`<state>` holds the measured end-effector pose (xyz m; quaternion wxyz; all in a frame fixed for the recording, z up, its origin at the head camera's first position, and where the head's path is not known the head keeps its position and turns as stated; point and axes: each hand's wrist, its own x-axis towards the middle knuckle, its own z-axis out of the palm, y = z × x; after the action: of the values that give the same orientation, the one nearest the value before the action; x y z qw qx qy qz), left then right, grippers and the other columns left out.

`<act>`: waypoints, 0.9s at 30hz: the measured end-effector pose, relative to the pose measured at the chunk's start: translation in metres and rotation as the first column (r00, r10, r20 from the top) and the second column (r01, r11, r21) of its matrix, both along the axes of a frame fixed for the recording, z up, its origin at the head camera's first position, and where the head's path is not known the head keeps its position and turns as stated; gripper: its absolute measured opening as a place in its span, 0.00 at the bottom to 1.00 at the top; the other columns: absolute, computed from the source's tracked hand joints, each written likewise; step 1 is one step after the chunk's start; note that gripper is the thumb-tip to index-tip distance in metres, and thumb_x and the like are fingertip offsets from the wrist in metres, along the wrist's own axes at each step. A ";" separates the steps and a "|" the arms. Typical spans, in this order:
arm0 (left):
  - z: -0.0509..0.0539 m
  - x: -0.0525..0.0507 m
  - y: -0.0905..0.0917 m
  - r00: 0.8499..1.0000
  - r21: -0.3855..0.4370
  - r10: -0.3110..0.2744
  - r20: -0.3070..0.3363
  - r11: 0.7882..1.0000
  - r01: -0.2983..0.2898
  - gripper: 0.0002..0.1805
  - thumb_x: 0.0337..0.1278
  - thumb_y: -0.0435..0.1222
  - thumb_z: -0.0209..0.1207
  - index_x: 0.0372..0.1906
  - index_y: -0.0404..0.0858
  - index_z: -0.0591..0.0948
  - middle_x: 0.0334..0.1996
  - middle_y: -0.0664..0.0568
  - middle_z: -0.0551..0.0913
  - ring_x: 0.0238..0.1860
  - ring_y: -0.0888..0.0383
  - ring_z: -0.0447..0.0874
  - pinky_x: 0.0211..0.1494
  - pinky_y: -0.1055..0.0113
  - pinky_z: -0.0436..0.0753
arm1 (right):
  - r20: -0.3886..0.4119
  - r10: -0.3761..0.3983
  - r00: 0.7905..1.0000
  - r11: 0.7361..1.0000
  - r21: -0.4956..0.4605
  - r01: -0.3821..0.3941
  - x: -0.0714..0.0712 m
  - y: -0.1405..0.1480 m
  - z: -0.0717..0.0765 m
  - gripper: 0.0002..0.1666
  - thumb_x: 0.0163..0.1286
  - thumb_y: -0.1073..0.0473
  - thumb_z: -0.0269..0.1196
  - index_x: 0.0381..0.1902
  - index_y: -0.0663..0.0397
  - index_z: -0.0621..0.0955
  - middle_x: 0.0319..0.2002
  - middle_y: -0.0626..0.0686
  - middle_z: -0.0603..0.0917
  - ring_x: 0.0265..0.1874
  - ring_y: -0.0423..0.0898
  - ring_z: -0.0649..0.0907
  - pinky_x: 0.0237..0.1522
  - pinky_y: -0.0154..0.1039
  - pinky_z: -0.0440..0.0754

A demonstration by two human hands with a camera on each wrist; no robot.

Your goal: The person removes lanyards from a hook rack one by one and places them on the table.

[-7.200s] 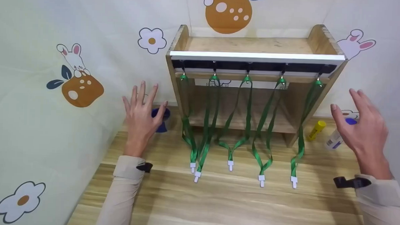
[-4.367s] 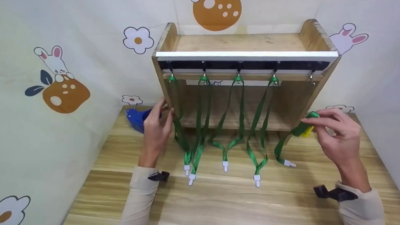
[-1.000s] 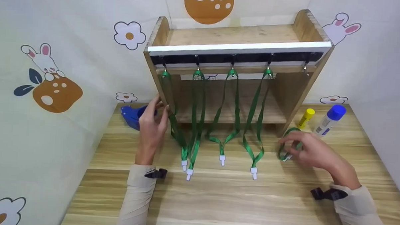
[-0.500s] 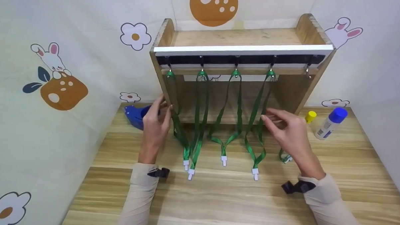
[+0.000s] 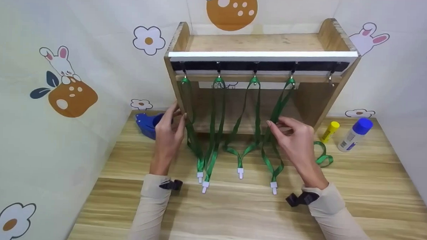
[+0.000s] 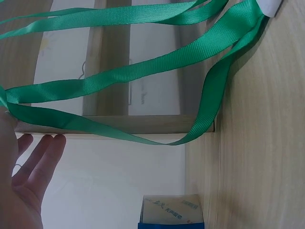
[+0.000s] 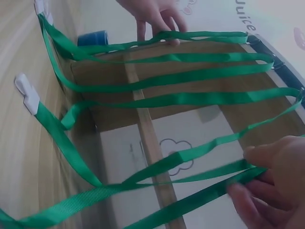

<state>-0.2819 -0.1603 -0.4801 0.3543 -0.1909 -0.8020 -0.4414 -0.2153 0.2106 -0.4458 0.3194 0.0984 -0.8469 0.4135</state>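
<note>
The right hand (image 5: 295, 141) pinches a green lanyard (image 5: 278, 108) hanging from the 4th of 5 hooks (image 5: 292, 75), before the lower compartment (image 5: 233, 106) of the wooden shelf (image 5: 251, 43). The left hand (image 5: 167, 132), fingers extended, touches the shelf's left side.

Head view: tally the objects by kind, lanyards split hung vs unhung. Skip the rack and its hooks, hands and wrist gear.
Hanging green lanyards: 4
Unhung green lanyard: 1
Yellow stick: 1
White bottle with blue cap: 1
Blue tape dispenser: 1
Total: 8
</note>
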 end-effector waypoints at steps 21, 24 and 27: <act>0.000 0.001 0.000 0.999 0.022 -0.013 0.037 1.000 0.012 0.25 0.80 0.40 0.62 0.76 0.44 0.77 0.65 0.47 0.87 0.60 0.51 0.91 0.56 0.49 0.93 | -0.338 0.137 0.931 0.984 -0.063 -0.167 0.004 0.011 0.018 0.19 0.68 0.77 0.71 0.50 0.53 0.94 0.39 0.56 0.94 0.31 0.34 0.83 0.34 0.19 0.78; 0.000 0.000 -0.001 0.999 0.018 -0.010 0.035 1.000 0.010 0.25 0.80 0.40 0.62 0.75 0.43 0.78 0.65 0.46 0.88 0.60 0.51 0.91 0.56 0.48 0.93 | -0.292 0.191 0.937 0.980 -0.004 -0.201 0.006 0.016 0.017 0.23 0.68 0.77 0.70 0.54 0.51 0.93 0.39 0.54 0.94 0.29 0.37 0.80 0.32 0.19 0.76; 0.000 0.000 -0.001 1.000 0.015 -0.009 0.025 1.000 0.009 0.25 0.80 0.39 0.63 0.75 0.41 0.78 0.63 0.45 0.88 0.59 0.51 0.91 0.55 0.49 0.94 | -0.216 0.220 0.951 0.976 0.055 -0.213 0.010 0.022 0.015 0.26 0.67 0.75 0.73 0.59 0.51 0.91 0.39 0.53 0.94 0.28 0.37 0.81 0.33 0.18 0.77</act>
<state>-0.2823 -0.1616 -0.4798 0.3436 -0.1865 -0.8022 -0.4512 -0.2051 0.2326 -0.4312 0.3627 0.2407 -0.7967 0.4193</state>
